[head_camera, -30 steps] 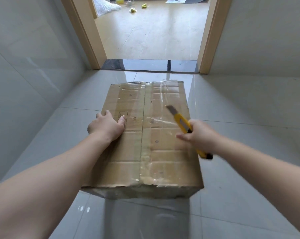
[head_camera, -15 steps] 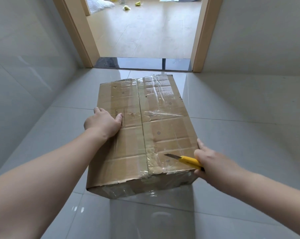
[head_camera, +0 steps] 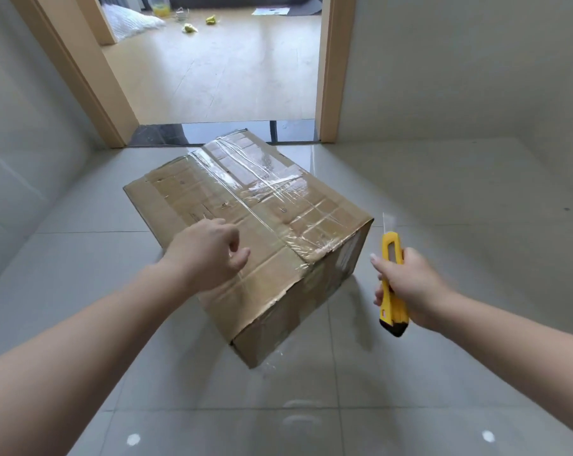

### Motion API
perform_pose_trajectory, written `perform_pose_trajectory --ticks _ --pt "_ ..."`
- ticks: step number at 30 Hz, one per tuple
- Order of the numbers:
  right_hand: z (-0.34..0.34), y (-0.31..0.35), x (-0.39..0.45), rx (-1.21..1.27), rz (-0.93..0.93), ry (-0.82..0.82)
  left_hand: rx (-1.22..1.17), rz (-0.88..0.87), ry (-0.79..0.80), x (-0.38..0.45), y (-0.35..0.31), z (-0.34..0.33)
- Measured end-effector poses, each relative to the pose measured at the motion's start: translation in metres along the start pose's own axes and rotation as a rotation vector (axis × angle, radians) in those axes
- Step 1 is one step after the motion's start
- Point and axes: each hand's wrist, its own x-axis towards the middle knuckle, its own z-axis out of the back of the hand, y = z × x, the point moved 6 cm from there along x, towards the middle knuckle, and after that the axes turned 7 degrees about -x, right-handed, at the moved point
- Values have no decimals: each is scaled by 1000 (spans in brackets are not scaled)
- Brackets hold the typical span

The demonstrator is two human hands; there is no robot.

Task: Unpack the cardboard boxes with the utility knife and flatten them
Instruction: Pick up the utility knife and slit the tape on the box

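**Box swung round, knife pulled clear**

Turned since half a second ago, the one cardboard box [head_camera: 255, 232] now sits cornerwise on the tiled floor [head_camera: 443, 373], still taped shut. One utility knife [head_camera: 392, 281] has left its top and stands blade-up at 3 o'clock of it, gripped by the right hand [head_camera: 406, 287]. Left hand [head_camera: 209, 255], fingers loosely curled and holding nothing, lies over the box top.

Brown cardboard box [head_camera: 245, 232], closed, sealed with glossy clear tape along the top seam and edges, set askew on the tiled floor [head_camera: 410, 373] near the doorway threshold. Yellow utility knife [head_camera: 392, 284], black-ended, thin blade extended upward, just right of the box.
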Motion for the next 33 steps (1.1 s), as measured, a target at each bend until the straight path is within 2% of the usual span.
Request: perform_pose_trajectory --ticks 3,4,7,15,21,26,33 --pt "-12 -14 -4 215 -113 46 -181 -178 346 -13 -39 -24" --pt "-15 -12 -5 232 -109 57 -190 -208 384 -15 -46 -29" --pt "-20 -6 -6 251 -69 85 -233 -208 344 -14 -50 -30" --pt "-25 -4 -15 219 -31 141 -34 -308 243 -19 -51 -36" --pt "-23 3 -16 256 -28 166 -60 -372 257 -21 -56 -38" --pt "-38 -2 -34 254 -50 266 -27 -440 249 -25 -63 -36" --pt "-46 -1 -36 209 -66 299 -30 -427 254 -25 -63 -35"
